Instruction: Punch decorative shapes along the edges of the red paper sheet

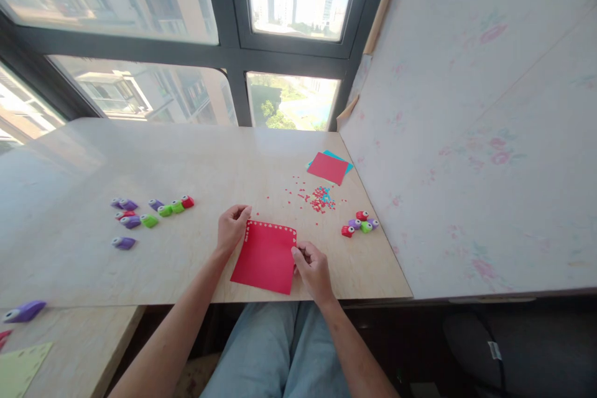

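A square sheet of red paper (267, 258) lies near the front edge of the tabletop, with small punched holes along its far edge and the start of its left edge. My left hand (232, 227) pinches its far left corner between thumb and fingers. At the right edge, my right hand (313, 266) is closed on the paper, thumb on top; its curled fingers are partly hidden. Beyond the sheet sits a scatter of tiny red and blue paper cut-outs (323, 199).
Craft punches in purple, green and red (149, 221) stand in a group at the left. Another cluster of punches (360, 224) is near the right wall. Red and blue sheets (328, 168) are stacked at the back. A yellow-green punched sheet (23, 370) lies on the lower left surface.
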Tool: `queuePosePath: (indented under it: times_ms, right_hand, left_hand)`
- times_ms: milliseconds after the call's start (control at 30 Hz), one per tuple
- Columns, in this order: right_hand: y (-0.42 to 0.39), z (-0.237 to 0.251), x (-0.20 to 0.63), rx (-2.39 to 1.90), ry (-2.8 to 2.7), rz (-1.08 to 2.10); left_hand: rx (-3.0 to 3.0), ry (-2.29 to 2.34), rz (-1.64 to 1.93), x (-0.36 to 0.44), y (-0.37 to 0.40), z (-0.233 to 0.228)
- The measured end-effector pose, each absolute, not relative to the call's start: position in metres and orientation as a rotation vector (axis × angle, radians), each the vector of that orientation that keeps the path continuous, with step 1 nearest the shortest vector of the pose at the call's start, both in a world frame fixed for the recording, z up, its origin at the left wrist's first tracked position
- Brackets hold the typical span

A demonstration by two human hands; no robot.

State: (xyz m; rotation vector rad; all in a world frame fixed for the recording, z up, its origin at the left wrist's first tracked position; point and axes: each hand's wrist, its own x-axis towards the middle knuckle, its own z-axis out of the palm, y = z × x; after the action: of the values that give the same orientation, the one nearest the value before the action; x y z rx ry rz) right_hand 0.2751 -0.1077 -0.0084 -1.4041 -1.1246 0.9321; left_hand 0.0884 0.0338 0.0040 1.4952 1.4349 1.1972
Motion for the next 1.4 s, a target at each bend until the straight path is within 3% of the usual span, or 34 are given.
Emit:
queuePosePath:
  times_ms: [1400]
  right_hand:
    - [-0.104, -0.010, 0.276, -1.350, -0.971, 0.958]
  left_hand:
    - [1.245, 1.193, 1.251, 0.070, 0.031, -0.003]
